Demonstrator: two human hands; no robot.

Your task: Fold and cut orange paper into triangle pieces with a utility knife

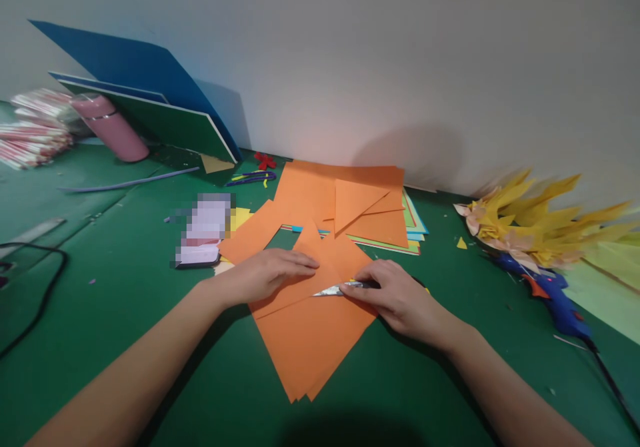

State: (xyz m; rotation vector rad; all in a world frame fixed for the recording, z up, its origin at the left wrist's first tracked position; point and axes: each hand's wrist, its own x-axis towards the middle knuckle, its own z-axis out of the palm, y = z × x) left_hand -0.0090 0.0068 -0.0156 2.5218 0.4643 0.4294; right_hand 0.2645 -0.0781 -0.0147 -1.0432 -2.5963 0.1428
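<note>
My left hand point(273, 275) lies flat on orange paper point(300, 340), its fingers stretched out toward the right. The orange sheets are stacked and turned at an angle, with a folded or cut flap on top. My right hand point(400, 297) grips scissors point(327, 291), whose silver blades point left over the paper near my left fingertips. Most of the scissors' dark and yellow handle is hidden by that hand. Behind, more orange sheets point(305, 187) lie on a stack of coloured paper, and an orange strip point(253, 234) sits to the left.
A phone point(205, 230) with a blurred screen lies left. Farther left stand a pink bottle point(113, 127) and blue and green boards point(150, 67). At right are a yellow petal-like paper craft point(530, 227) and a blue glue gun point(560, 304) with its cord. A wall closes the back.
</note>
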